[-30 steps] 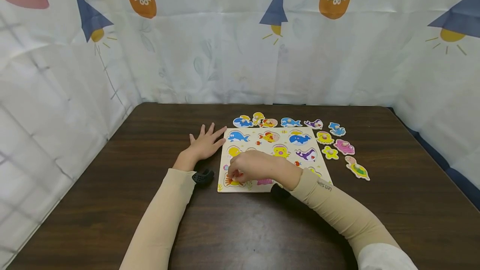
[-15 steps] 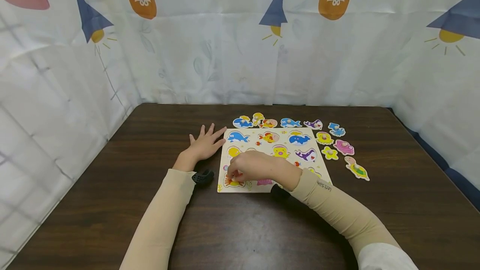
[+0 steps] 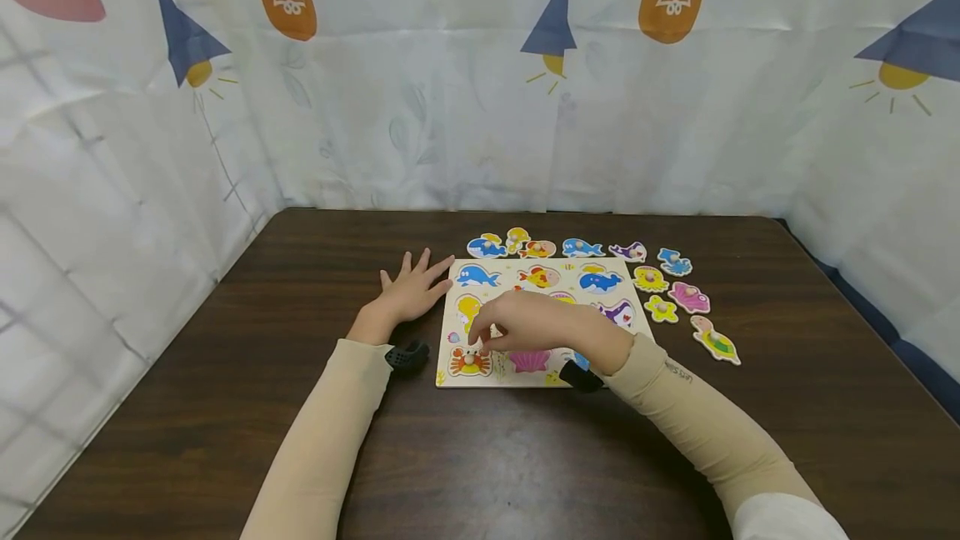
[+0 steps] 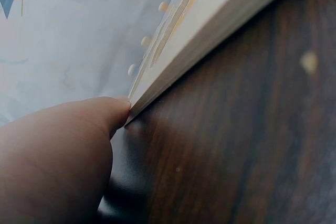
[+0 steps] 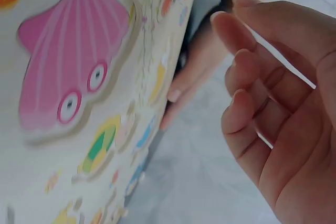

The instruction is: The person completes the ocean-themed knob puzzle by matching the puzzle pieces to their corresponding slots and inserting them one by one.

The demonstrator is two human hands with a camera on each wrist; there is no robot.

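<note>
My left hand [image 3: 405, 296] lies on the table with fingers spread; in the left wrist view a fingertip or thumb tip touches the edge of the wooden puzzle board [image 3: 444, 373]. A red crab piece [image 3: 470, 362] with a knob sits in the board's near left corner. Just right of the crab and above the board hovers my right hand [image 3: 528, 319]. Its fingers bend loosely with nothing between them, as the right wrist view of the hand [image 5: 283, 98] shows. Beneath it is the printed pink shell [image 3: 529, 361]. Part of the board is hidden by this hand and forearm.
Behind the board lie loose knobbed pieces, among them a blue whale [image 3: 486, 247], a blue fish-like piece [image 3: 582, 247] and a purple one [image 3: 628, 252]. To its right are a yellow star [image 3: 661, 308], a pink shell piece [image 3: 689, 297] and a turtle [image 3: 715, 340].
My right hand has let go of the crab piece's knob and moved slightly up and right. The crab piece is now uncovered in its corner. The left hand has stayed put.
</note>
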